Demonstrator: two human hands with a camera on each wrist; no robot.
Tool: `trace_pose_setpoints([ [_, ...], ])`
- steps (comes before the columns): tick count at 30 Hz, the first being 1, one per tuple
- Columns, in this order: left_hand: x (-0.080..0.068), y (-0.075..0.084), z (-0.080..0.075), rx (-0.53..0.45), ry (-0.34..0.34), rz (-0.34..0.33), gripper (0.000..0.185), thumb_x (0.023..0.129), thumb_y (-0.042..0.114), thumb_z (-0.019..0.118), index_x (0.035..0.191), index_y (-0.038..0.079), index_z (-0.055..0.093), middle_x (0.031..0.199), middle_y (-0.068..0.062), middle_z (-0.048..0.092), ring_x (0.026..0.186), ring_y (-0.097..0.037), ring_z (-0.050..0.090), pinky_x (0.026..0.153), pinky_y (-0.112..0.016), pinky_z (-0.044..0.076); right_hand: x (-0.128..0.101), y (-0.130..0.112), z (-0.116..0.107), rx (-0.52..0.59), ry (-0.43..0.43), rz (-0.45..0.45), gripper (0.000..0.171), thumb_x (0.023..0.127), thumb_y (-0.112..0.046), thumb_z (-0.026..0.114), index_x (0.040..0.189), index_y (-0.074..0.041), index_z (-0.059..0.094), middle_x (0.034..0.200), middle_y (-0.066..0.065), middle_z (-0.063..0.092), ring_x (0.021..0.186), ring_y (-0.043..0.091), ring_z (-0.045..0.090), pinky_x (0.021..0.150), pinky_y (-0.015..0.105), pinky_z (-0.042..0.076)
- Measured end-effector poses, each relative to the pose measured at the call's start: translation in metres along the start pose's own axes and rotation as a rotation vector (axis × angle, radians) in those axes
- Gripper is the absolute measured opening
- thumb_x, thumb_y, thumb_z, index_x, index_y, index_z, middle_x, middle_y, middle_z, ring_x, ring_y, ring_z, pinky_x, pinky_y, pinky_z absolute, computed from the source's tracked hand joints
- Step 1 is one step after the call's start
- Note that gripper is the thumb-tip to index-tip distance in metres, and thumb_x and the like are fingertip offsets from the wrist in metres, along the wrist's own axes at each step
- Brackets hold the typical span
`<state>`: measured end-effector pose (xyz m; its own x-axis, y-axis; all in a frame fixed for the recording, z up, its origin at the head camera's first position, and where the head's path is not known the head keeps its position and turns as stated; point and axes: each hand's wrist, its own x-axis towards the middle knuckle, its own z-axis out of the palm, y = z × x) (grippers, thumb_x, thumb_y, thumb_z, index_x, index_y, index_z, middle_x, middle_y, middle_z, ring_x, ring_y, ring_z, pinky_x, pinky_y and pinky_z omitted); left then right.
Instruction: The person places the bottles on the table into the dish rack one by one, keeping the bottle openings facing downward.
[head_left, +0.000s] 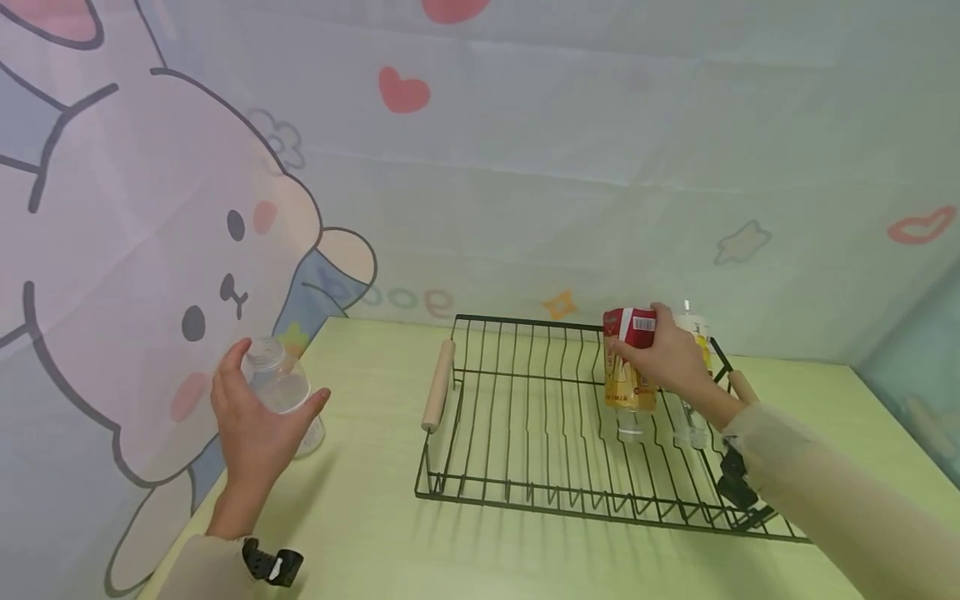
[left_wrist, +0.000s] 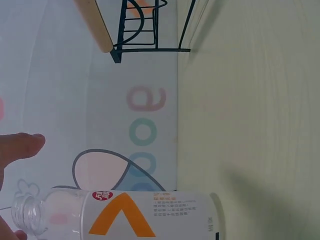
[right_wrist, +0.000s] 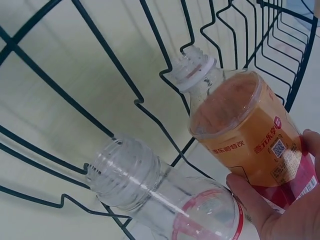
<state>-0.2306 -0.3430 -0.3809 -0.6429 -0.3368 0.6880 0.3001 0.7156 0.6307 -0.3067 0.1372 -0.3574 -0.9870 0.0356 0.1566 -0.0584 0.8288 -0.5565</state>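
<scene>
A clear plastic bottle (head_left: 279, 385), capless, stands upright on the table at the left; its white label with an orange mark (left_wrist: 122, 215) shows in the left wrist view. My left hand (head_left: 258, 425) is beside its upper part, thumb and fingers spread apart. At the right, my right hand (head_left: 670, 358) grips an upside-down bottle (head_left: 628, 371) with a red and orange wrapper near its base. Its open neck points down among the wires of a black rack (head_left: 495, 502). Close beside it, another upside-down clear bottle (right_wrist: 165, 185) has its neck among the wires.
Wooden handles (head_left: 440, 385) sit at both ends of the rack, which rests on a pale green table (head_left: 360, 533). Behind the table hangs a cloth (head_left: 540, 167) printed with a cartoon rabbit and hearts.
</scene>
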Motion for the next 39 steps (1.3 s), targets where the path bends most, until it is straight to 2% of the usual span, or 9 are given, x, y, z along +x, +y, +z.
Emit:
trace_pose_setpoints([
  [6, 0.000, -0.004, 0.003, 0.020, -0.021, -0.063, 0.106, 0.062, 0.015, 0.089, 0.147, 0.015, 0.027, 0.141, -0.020, 0.037, 0.126, -0.039, 0.037, 0.095, -0.064, 0.034, 0.003, -0.004, 0.002, -0.069, 0.007, -0.037, 0.088, 0.088, -0.048, 0.062, 0.145, 0.008, 0.023, 0.127, 0.033, 0.049, 0.107, 0.046, 0.057, 0.081, 0.054, 0.053],
  [11, 0.000, -0.008, 0.005, 0.020, -0.054, -0.128, 0.108, 0.063, 0.013, 0.088, 0.149, 0.016, 0.022, 0.143, -0.021, 0.036, 0.127, -0.041, 0.038, 0.096, -0.064, 0.033, 0.003, -0.006, 0.001, -0.121, 0.021, -0.033, 0.088, 0.088, -0.049, 0.062, 0.143, 0.009, 0.026, 0.122, 0.032, 0.050, 0.104, 0.045, 0.057, 0.079, 0.054, 0.053],
  [15, 0.000, -0.012, 0.007, 0.028, -0.080, -0.154, 0.108, 0.064, 0.011, 0.086, 0.149, 0.016, 0.020, 0.139, -0.026, 0.038, 0.126, -0.045, 0.040, 0.096, -0.066, 0.033, 0.003, -0.006, -0.001, -0.155, 0.031, -0.026, 0.088, 0.087, -0.049, 0.063, 0.141, 0.010, 0.027, 0.122, 0.031, 0.049, 0.104, 0.045, 0.056, 0.079, 0.055, 0.053],
  [21, 0.004, -0.019, 0.009, 0.054, -0.078, -0.117, 0.106, 0.065, 0.014, 0.086, 0.149, 0.017, 0.021, 0.137, -0.027, 0.039, 0.123, -0.045, 0.041, 0.093, -0.065, 0.035, 0.000, -0.005, -0.006, -0.178, 0.030, -0.050, 0.089, 0.088, -0.052, 0.060, 0.141, 0.012, 0.027, 0.124, 0.033, 0.045, 0.105, 0.047, 0.055, 0.080, 0.057, 0.052],
  [25, 0.014, -0.018, 0.008, 0.049, -0.062, -0.057, 0.104, 0.065, 0.016, 0.086, 0.148, 0.016, 0.024, 0.137, -0.025, 0.040, 0.121, -0.044, 0.042, 0.091, -0.064, 0.036, -0.004, -0.011, -0.010, -0.191, 0.037, -0.055, 0.091, 0.089, -0.054, 0.057, 0.144, 0.010, 0.024, 0.130, 0.033, 0.042, 0.107, 0.048, 0.054, 0.080, 0.058, 0.051],
  [29, 0.027, -0.013, 0.004, 0.064, -0.074, -0.013, 0.100, 0.064, 0.016, 0.087, 0.146, 0.013, 0.029, 0.139, -0.023, 0.041, 0.122, -0.044, 0.042, 0.093, -0.063, 0.036, -0.009, -0.020, -0.015, -0.182, 0.050, -0.089, 0.092, 0.091, -0.054, 0.056, 0.146, 0.011, 0.021, 0.135, 0.035, 0.038, 0.109, 0.049, 0.052, 0.082, 0.058, 0.050],
  [34, 0.044, -0.009, -0.002, 0.132, -0.162, 0.015, 0.095, 0.066, 0.017, 0.086, 0.145, 0.010, 0.033, 0.140, -0.022, 0.043, 0.124, -0.044, 0.041, 0.096, -0.062, 0.035, -0.012, -0.028, -0.018, -0.155, 0.071, -0.136, 0.089, 0.091, -0.051, 0.057, 0.146, 0.010, 0.022, 0.140, 0.034, 0.036, 0.115, 0.048, 0.047, 0.085, 0.058, 0.049],
  [39, 0.055, -0.007, -0.010, 0.257, -0.335, 0.025, 0.087, 0.071, 0.022, 0.082, 0.143, 0.005, 0.036, 0.134, -0.028, 0.045, 0.118, -0.047, 0.043, 0.090, -0.063, 0.038, -0.017, -0.030, -0.019, -0.152, 0.096, -0.152, 0.087, 0.090, -0.052, 0.058, 0.147, 0.005, 0.024, 0.145, 0.031, 0.032, 0.123, 0.050, 0.039, 0.090, 0.063, 0.043],
])
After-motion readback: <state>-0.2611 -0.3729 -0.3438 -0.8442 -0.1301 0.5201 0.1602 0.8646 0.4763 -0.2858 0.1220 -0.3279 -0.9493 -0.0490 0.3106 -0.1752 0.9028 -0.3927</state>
